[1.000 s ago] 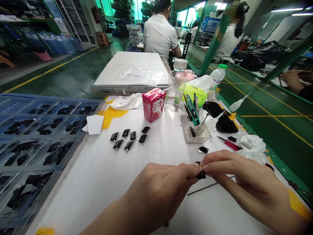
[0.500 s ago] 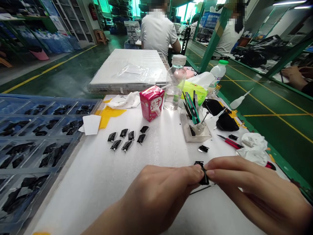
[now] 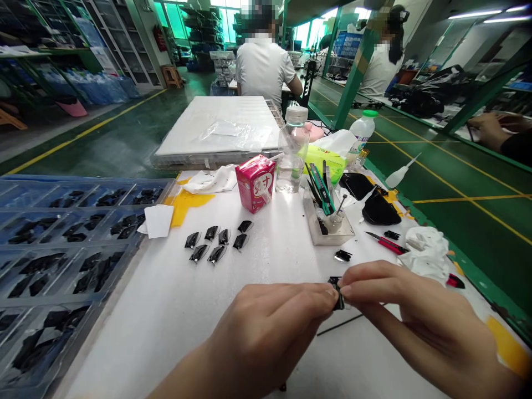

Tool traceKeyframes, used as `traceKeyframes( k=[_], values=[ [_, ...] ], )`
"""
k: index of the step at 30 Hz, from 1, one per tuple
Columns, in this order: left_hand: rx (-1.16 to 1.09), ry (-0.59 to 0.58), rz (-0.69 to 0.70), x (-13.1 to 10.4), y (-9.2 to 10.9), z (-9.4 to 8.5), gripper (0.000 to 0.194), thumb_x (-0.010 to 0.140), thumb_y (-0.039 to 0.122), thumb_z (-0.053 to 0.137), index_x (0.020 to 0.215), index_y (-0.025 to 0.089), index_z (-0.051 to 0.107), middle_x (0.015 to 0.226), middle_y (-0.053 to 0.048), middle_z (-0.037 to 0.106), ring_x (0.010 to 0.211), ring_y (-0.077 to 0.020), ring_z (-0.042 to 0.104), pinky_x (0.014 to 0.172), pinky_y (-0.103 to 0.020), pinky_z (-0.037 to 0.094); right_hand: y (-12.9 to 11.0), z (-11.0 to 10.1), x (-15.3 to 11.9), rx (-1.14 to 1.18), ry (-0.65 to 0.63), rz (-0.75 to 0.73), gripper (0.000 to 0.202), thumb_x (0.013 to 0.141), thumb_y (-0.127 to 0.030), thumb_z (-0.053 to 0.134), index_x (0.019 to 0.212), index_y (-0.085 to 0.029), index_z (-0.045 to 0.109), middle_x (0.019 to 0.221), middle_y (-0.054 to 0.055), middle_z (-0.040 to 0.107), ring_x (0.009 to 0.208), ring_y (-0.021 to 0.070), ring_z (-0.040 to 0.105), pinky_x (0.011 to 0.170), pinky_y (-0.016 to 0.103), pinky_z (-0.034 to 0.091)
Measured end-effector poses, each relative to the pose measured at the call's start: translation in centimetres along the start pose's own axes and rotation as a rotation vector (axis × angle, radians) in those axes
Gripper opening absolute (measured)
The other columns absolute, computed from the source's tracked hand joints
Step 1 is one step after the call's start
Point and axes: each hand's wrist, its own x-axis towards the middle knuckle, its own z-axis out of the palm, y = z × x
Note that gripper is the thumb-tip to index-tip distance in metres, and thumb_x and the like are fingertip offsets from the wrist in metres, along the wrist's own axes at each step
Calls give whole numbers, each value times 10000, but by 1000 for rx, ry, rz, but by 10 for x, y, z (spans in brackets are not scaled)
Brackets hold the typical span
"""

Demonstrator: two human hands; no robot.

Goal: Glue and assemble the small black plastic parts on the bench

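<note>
Between both hands is a small black plastic part (image 3: 338, 301), held just above the white tabletop (image 3: 166, 321). My left hand (image 3: 274, 318) pinches it from the left with thumb and fingers. From the right, the fingertips of my right hand (image 3: 411, 310) close on its edge. Fingers cover much of the part. A thin black rod (image 3: 338, 325) lies beneath my hands. Just beyond them rests a similar black part (image 3: 343, 255) with a shiny clear edge. Several more black parts (image 3: 216, 254) with clear film lie grouped on the left of the table.
A blue divided tray (image 3: 78, 299) of black pieces borders the left. Further back stand a red drink carton (image 3: 254, 183), a clear bottle (image 3: 291, 160) and a tool box (image 3: 328, 233) with a green cutter. Red-handled tweezers (image 3: 386, 243) and crumpled white tissue (image 3: 426, 249) lie right.
The camera view has shifted slightly. Both hands keep their pinch on the small black part, which sits a little further left in the picture, and more of the thin rod shows.
</note>
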Motion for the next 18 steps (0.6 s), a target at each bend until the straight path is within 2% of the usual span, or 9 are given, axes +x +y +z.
traceKeyframes(
  k=[3, 7, 11, 14, 18],
  values=[
    [10, 8, -50, 1, 1, 2, 206, 822, 15, 640, 991, 131, 632, 940, -80, 765, 851, -142, 736, 800, -154, 569, 1, 4, 1, 38, 8, 10, 275, 885, 7, 532, 1073, -189, 572, 956, 22, 648, 843, 81, 641, 697, 149, 503],
    [29, 57, -168, 1, 5, 5, 105, 798, 38, 667, 855, 124, 648, 748, -66, 717, 663, -143, 688, 616, -195, 559, 0, 11, 3, 83, 15, 47, 218, 910, -51, 513, 1067, -199, 547, 922, 46, 642, 823, 135, 646, 645, 217, 526],
    [4, 96, -249, 1, 9, 7, 112, 800, 35, 620, 824, 142, 643, 699, -46, 694, 610, -131, 660, 563, -196, 530, -1, 15, 6, 172, -96, 142, 180, 934, -150, 531, 1098, -222, 526, 958, 45, 621, 768, 130, 603, 653, 240, 535],
    [28, 110, -219, 0, 11, 8, 118, 792, 34, 625, 817, 149, 635, 705, -44, 702, 622, -136, 669, 576, -200, 540, -2, 15, 7, 242, -159, 143, 150, 948, -118, 469, 1046, -213, 531, 965, 45, 615, 851, 135, 597, 719, 241, 529],
    [170, 134, -125, -2, 14, 9, 152, 789, 48, 653, 881, 168, 637, 767, -37, 728, 665, -136, 694, 609, -190, 562, -2, 18, 6, 265, -128, 142, 167, 939, -93, 446, 1014, -209, 540, 916, 36, 620, 839, 144, 598, 722, 250, 516]
  ],
)
